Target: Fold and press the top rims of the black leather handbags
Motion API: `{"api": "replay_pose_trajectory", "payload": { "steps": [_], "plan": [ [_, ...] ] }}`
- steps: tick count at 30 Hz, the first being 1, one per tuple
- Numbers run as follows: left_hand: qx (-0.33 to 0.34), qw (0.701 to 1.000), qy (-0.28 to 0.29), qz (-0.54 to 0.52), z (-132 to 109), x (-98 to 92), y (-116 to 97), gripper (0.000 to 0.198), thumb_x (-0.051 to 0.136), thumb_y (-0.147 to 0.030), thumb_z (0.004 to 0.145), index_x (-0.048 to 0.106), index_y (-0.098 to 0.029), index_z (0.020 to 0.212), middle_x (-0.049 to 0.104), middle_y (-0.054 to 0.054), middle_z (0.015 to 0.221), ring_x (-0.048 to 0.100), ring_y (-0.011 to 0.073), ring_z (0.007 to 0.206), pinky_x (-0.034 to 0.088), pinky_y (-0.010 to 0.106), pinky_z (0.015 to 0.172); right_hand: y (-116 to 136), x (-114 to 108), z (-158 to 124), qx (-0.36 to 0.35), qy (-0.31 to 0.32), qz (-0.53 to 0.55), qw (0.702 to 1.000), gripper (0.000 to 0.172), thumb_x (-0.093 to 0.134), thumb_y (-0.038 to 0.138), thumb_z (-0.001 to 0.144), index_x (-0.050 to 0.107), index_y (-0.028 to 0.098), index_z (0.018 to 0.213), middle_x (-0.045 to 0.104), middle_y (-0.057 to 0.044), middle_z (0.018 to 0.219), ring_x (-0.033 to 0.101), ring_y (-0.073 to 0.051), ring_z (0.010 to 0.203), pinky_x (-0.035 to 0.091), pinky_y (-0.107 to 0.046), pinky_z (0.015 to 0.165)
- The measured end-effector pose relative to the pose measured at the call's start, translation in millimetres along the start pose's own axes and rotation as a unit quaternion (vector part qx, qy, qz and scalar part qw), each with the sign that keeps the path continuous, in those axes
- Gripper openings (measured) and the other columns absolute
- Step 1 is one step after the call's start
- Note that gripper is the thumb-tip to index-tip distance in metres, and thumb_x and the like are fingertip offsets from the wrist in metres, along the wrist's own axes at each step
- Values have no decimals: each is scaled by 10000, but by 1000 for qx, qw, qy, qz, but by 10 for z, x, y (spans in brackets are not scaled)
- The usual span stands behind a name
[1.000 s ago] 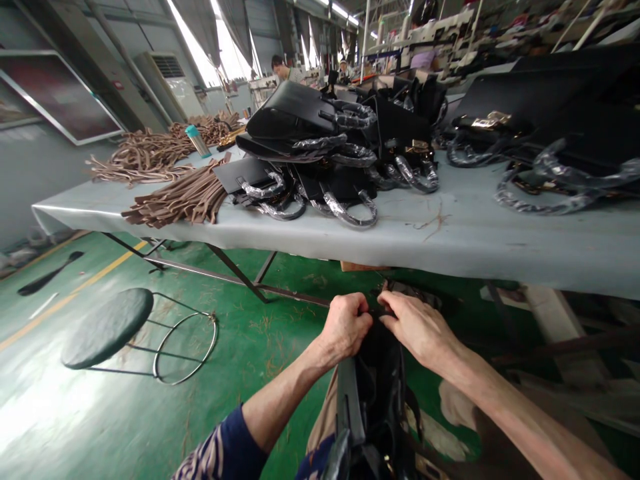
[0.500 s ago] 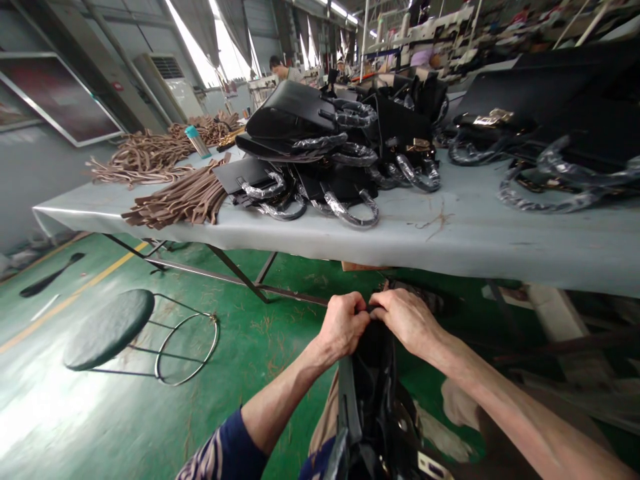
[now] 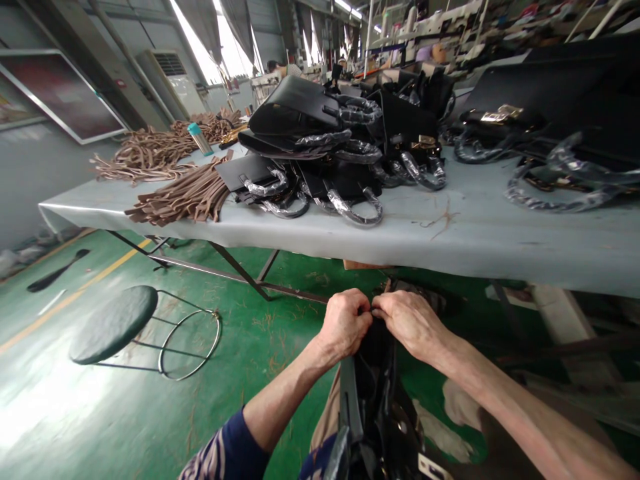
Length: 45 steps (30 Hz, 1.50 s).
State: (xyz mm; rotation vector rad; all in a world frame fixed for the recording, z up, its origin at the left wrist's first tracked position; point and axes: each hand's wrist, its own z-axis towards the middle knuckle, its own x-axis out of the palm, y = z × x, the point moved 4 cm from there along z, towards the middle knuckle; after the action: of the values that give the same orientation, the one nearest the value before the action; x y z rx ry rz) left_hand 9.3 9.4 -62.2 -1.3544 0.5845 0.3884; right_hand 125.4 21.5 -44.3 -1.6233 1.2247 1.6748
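Observation:
A black handbag [image 3: 373, 387] with a gold-coloured metal clasp rests against my lap, its far end raised toward the table. My left hand [image 3: 346, 321] pinches the far edge of the bag, fingers curled in. Right beside it, my right hand [image 3: 410, 321] grips the same edge between thumb and fingers, and the fingertips of both hands nearly meet. What exactly lies between the fingertips is too small to make out beyond the bag's black edge.
Black handbags with plastic-wrapped handles [image 3: 355, 207] are piled on the grey-covered table [image 3: 300, 237]. Brown strips [image 3: 185, 193] and a bottle with a teal lid [image 3: 200, 139] lie to their left. A round stool [image 3: 117, 325] is tipped over on the green floor.
The view has shifted slightly, so the table and stool sit a little further right. Both hands keep their hold on the bag's edge, almost unmoved.

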Motion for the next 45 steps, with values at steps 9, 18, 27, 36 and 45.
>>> {"api": "replay_pose_trajectory", "payload": {
  "steps": [9, 18, 27, 36, 45],
  "plan": [
    [-73, 997, -6, -30, -8, 2, 8, 81, 520, -105, 573, 591, -142, 569, 564, -27, 584, 478, 98, 570, 356, 201, 569, 34, -60, -41, -22, 17, -37, 999, 225, 423, 158, 823, 632, 185, 742, 677, -74, 742, 636, -208, 751, 356, -274, 605],
    [-53, 998, 42, -17, -8, -3, -39, 63, 514, -96, 574, 525, -143, 535, 463, -55, 510, 411, 83, 538, 316, 199, 536, 96, -46, 23, -13, 73, 43, 996, 194, 481, 113, 760, 563, 171, 926, 647, -71, 896, 596, -215, 900, 366, -278, 690],
    [-131, 965, 35, -223, -138, -157, 42, 402, 607, -224, 684, 414, -168, 1032, 535, 86, 1091, 568, 126, 810, 451, 238, 673, -22, 5, 5, -5, 63, 46, 997, 181, 471, 183, 810, 644, 197, 862, 645, -78, 817, 580, -215, 864, 351, -271, 685],
    [-171, 963, 184, -97, -722, -537, -27, 863, 724, -382, 596, 297, -230, 1330, 507, 81, 1220, 463, 226, 1107, 383, 367, 930, -93, -87, -70, 83, 58, 8, 995, 159, 507, 201, 776, 594, 203, 642, 614, -53, 706, 582, -203, 768, 323, -271, 626],
    [-173, 968, 172, -61, -930, -618, 150, 573, 662, -222, 601, 530, -215, 1158, 604, 17, 1094, 533, 174, 984, 419, 251, 820, -137, -143, -266, 120, 54, 12, 991, 167, 475, 240, 769, 524, 207, 613, 595, -50, 732, 566, -191, 744, 329, -264, 612]
  ]
}}
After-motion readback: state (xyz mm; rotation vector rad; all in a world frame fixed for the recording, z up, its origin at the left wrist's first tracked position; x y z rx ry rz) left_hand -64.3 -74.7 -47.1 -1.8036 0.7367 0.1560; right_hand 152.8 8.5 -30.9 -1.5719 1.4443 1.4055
